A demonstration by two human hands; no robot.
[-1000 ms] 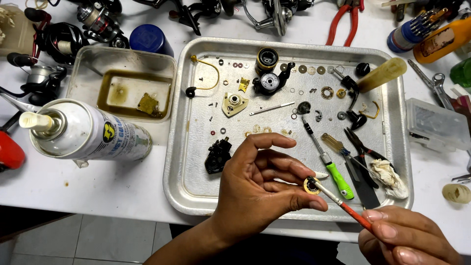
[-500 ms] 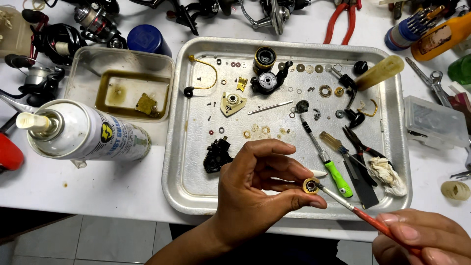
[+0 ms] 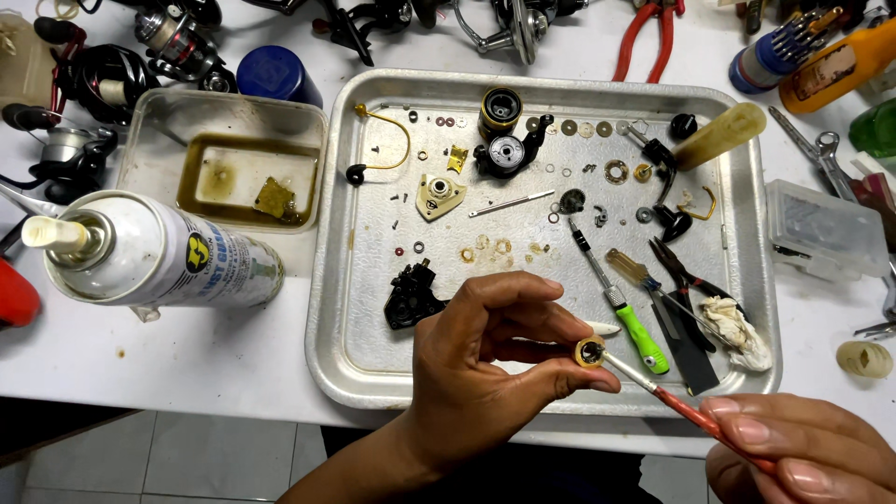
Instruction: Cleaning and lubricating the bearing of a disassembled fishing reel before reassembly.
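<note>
My left hand pinches a small round brass-coloured ring part between thumb and fingers, just above the near edge of the metal tray. My right hand, at the bottom right corner, holds a thin red-handled brush whose pale tip touches the ring part. Behind the left hand on the tray lie a black housing piece, a green-handled screwdriver and many small washers and screws.
A white spray can lies on its side at the left. Behind it stands a plastic tub of brownish liquid. Fishing reels, red pliers, a wrench and a clear box ring the tray on the white table.
My right hand and the brush have drifted slightly right and down; the brush tip stays at the ring part. The left hand holds almost still.
</note>
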